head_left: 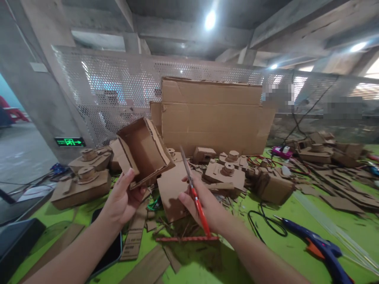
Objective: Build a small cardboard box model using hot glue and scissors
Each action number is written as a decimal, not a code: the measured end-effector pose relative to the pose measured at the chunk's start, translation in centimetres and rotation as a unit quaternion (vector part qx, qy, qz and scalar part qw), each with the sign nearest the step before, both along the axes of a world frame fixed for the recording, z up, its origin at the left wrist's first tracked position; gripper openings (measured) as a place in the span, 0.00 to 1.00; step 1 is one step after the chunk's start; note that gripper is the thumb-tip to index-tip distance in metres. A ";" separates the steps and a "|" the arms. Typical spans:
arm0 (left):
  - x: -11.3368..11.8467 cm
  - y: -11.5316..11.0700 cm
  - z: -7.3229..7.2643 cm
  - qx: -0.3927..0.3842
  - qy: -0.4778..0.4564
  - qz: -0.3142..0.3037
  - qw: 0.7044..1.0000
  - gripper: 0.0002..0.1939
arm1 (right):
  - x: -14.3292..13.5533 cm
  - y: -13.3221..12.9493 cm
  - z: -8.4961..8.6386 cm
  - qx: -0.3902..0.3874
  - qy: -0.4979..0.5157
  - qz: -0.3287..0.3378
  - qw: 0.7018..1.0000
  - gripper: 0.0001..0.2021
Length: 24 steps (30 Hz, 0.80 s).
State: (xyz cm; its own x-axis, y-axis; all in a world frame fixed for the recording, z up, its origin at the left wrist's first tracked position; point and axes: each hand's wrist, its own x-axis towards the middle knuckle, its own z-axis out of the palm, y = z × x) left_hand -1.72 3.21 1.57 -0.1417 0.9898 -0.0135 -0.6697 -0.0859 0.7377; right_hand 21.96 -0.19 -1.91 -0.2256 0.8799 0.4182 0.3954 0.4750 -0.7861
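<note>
My left hand (122,203) grips an open, tilted cardboard box (148,148) by its lower left edge, thumb on the near wall. A pair of red-handled scissors (197,203), seen nearly edge-on with the blades pointing up and away, is in my right hand (204,205). That hand's thumb lies along the handle; some of its fingers are hidden behind. Just left of it is a flat cardboard piece (171,189). Whether the right fingers also touch this piece, or whether it joins the box, I cannot tell.
Cardboard models with round stacked discs (227,169) stand beyond my hands. A large cardboard sheet (213,118) stands upright at the back. A blue glue gun (314,240) lies right, a phone (108,252) lies under my left forearm. Scraps and clear glue sticks (340,232) litter the green table.
</note>
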 end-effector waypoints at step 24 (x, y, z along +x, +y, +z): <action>1.1 -0.3 -0.9 -0.011 -0.003 0.021 1.000 0.26 | -1.1 -0.6 0.7 -0.055 -0.124 -0.099 0.986 0.16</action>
State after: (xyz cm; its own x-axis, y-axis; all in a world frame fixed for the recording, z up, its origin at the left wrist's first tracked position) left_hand -0.62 2.87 0.72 -0.1833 0.9824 -0.0354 -0.6699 -0.0985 0.7358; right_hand 20.87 -0.84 -1.20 -0.1281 0.9540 0.2709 0.6586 0.2861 -0.6960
